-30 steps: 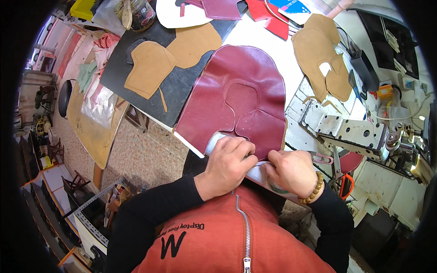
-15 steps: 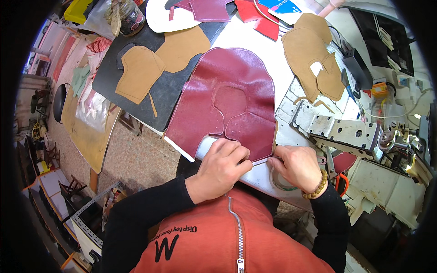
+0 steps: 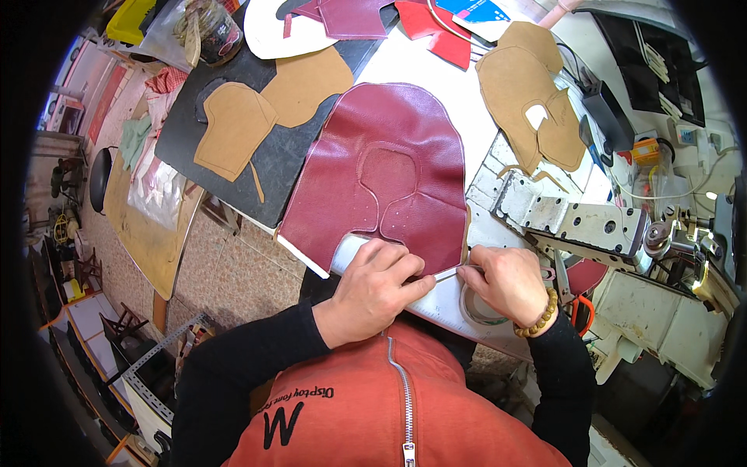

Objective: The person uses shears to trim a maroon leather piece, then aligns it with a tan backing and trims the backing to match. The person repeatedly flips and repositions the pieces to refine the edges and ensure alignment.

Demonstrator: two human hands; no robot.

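A maroon leather piece (image 3: 420,183) with a rounded far end and stitched seam lines lies in front of me. My left hand (image 3: 372,289) has its fingers curled over the near edge, beside a curved notch, with the thumb along a white strip there. At the near right corner my right hand (image 3: 506,284) is closed, thumb and forefinger pinched at the edge. Something thin and dark shows by its fingertips, mostly hidden in the hand. Partly under this hand lies a roll of tape (image 3: 476,310). Another white strip (image 3: 302,257) borders the leather's near left corner.
Tan pieces (image 3: 237,128) lie on a black mat (image 3: 183,140) at left; more tan pieces (image 3: 510,89) lie at far right. A sewing machine arm (image 3: 576,222) stands right of the leather. An orange handle (image 3: 583,315) shows beside my right wrist.
The whole scene has shifted slightly left in view. My left thumb reaches a little farther along the near edge toward my right hand. Both hands stay at the leather's edge.
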